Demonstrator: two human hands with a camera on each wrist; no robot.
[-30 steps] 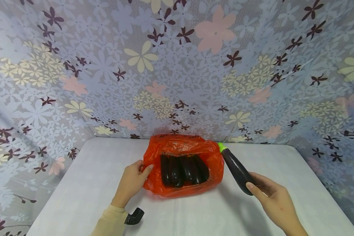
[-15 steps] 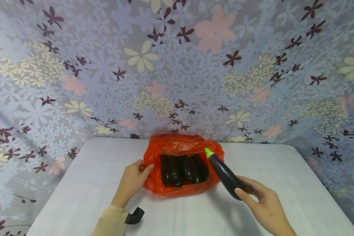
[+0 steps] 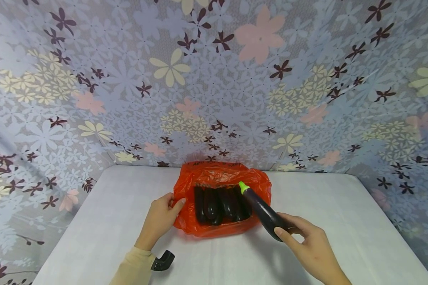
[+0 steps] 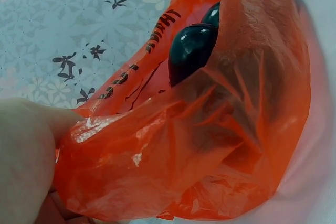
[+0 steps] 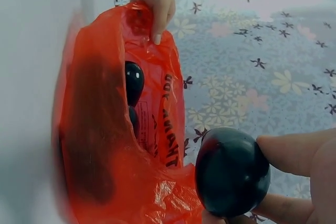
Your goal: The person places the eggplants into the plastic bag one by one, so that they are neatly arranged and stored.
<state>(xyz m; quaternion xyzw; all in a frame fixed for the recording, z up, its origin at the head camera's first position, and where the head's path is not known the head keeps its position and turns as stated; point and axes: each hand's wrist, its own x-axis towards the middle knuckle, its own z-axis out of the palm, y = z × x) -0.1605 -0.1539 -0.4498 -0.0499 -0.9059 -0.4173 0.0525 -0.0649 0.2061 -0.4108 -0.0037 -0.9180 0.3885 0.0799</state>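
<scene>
A red plastic bag point(image 3: 221, 174) with dark lettering lies with its mouth open on the white table. Inside it several dark purple eggplants point(image 3: 211, 204) rest side by side. My left hand point(image 3: 161, 215) pinches the bag's left rim between thumb and fingers; the left wrist view shows the thumb on the red film point(image 4: 121, 166). My right hand point(image 3: 312, 245) grips one more eggplant point(image 3: 264, 211) near its rounded end. Its bright green stem end points up and left, over the right part of the bag's mouth. In the right wrist view the held eggplant's round end point(image 5: 232, 171) faces the camera.
The white tabletop point(image 3: 342, 206) extends to both sides of the bag. Flower-patterned cloth point(image 3: 214, 99) rises behind and along the sides of the table. A black curved piece point(image 3: 163, 261) shows at the left sleeve point(image 3: 133, 267).
My right hand has moved left with the eggplant, bringing its green end from beside the bag's right edge to over the opening. The left hand and bag stay where they were.
</scene>
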